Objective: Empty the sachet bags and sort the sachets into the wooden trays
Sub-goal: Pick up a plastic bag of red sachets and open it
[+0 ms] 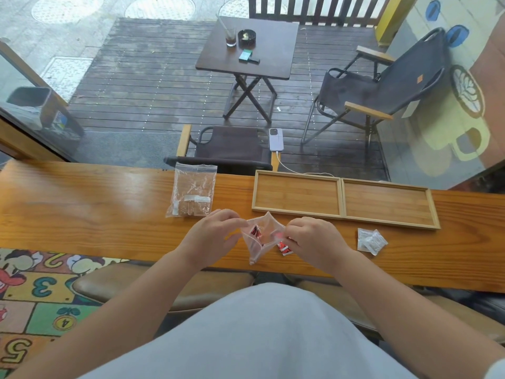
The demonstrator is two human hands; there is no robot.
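Observation:
A small clear zip bag [259, 240] with red sachets inside sits between my hands above the wooden counter [82, 203]. My left hand [211, 235] pinches its left lip and my right hand [314, 242] pinches its right lip, so the mouth gapes. A red sachet [283, 248] lies just under my right hand. A second clear bag [192, 194] with pale sachets lies flat to the left. Several white sachets [371, 240] lie in a loose pile to the right. Two wooden trays, left [296, 192] and right [388, 203], stand side by side behind, both bare.
A phone [276, 139] on a white cable rests on a chair arm beyond the counter's far edge. Behind the glass are a folding table [246, 50] and dark chairs. A stool and a patterned rug lie below the counter's near edge.

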